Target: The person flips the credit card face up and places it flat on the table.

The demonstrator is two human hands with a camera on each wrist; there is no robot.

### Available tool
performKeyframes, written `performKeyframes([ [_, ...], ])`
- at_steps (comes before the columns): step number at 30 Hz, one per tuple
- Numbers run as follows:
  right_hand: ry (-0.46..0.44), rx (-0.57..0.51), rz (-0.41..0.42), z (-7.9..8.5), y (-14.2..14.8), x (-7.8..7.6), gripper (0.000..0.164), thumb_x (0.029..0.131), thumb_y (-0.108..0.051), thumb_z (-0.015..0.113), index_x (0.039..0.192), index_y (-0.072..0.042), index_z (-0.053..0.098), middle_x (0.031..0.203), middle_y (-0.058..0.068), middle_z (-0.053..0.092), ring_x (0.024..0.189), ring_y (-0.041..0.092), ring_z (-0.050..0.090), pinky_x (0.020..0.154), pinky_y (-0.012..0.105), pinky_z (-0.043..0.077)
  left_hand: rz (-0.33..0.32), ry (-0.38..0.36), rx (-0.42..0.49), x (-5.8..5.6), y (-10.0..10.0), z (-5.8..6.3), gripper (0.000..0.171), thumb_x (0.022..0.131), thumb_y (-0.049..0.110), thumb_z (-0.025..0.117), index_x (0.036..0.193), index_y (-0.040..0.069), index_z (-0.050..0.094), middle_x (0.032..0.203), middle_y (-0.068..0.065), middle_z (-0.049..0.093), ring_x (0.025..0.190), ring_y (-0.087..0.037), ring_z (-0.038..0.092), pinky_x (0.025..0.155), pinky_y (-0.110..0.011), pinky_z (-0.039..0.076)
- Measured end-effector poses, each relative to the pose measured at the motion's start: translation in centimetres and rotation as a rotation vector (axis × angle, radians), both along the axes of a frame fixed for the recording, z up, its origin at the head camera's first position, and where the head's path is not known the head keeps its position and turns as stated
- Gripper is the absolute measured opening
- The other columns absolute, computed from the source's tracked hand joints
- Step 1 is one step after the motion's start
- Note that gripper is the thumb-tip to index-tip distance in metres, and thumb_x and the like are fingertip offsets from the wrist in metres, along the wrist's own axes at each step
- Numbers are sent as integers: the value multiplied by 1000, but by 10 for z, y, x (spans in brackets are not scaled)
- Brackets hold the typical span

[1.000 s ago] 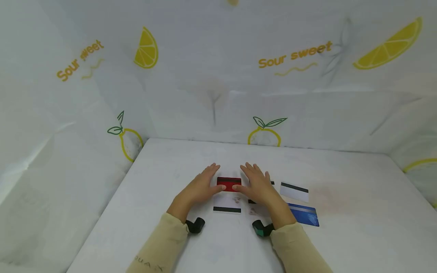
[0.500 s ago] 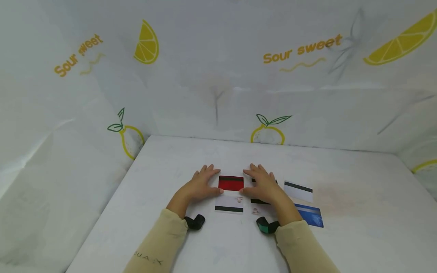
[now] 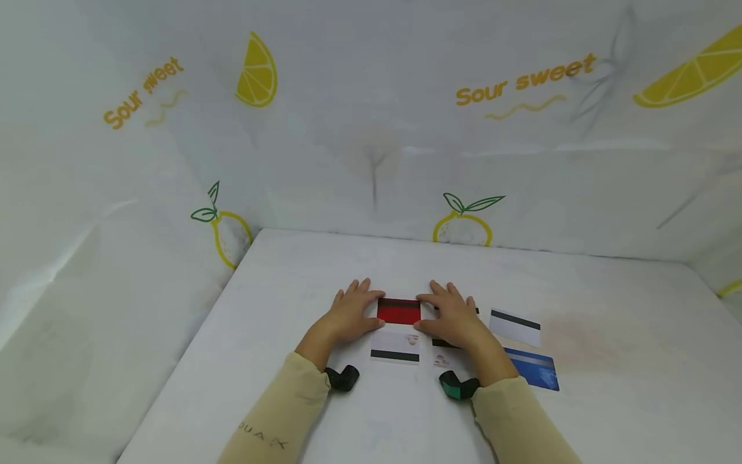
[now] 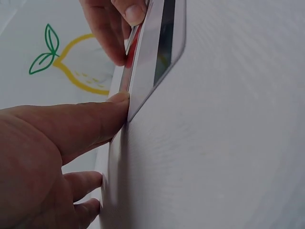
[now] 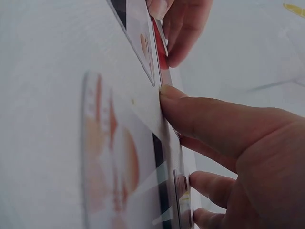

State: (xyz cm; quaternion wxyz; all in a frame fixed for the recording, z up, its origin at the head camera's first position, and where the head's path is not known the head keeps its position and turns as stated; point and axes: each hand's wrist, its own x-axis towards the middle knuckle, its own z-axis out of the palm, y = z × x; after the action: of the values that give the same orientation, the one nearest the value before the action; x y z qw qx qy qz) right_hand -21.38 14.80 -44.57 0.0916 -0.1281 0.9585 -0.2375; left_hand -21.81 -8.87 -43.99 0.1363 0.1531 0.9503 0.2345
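A red card [image 3: 399, 311] with a dark stripe lies flat on the white table between both hands. At its left end, the thumb and index finger of my left hand [image 3: 350, 314] touch the corners, the other fingers spread. My right hand [image 3: 455, 316] does likewise at the right end, fingers extended. Just below the red card is a white card [image 3: 395, 355] with a black stripe. Beneath the right hand lie two more striped cards, partly hidden; one shows its lower part [image 3: 451, 358]. Edge-on, the red card [image 4: 135, 45] appears in the left wrist view.
Right of the right hand lie a white striped card [image 3: 514, 328] and a blue card [image 3: 532, 369]. A white sheet [image 3: 348, 161] printed with lemons and lettering rises behind the table [image 3: 626, 386]. Each wrist wears a black camera mount [image 3: 343, 378].
Both thumbs have drawn outward from over the red card to its lower corners, and the index fingers have come down to its upper corners. The view has shifted slightly.
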Motion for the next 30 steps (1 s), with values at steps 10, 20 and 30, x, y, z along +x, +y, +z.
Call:
performKeyframes([
  [10, -18, -68, -20, 2, -2, 0, 49, 84, -28, 75, 130, -16, 62, 158, 17, 32, 147, 48, 12, 106, 78, 2, 29, -5, 18, 0, 3, -1, 55, 90, 30, 70, 142, 26, 51, 163, -11, 22, 152, -34, 10, 120, -57, 6],
  [20, -6, -169, -20, 2, -5, -1, 43, 80, -22, 80, 117, -10, 63, 154, 18, 40, 149, 46, 10, 113, 70, -3, 30, 8, 25, -1, 1, -4, 53, 90, 30, 71, 140, 27, 53, 163, -11, 23, 152, -35, 11, 120, -58, 6],
  [30, 26, -185, -49, 4, -9, 0, 39, 76, -15, 82, 108, -6, 61, 132, 20, 57, 145, 43, 26, 118, 63, 0, 54, 36, 49, 0, 4, -4, 50, 86, 30, 76, 133, 28, 57, 159, -11, 32, 151, -37, 16, 118, -62, 10],
])
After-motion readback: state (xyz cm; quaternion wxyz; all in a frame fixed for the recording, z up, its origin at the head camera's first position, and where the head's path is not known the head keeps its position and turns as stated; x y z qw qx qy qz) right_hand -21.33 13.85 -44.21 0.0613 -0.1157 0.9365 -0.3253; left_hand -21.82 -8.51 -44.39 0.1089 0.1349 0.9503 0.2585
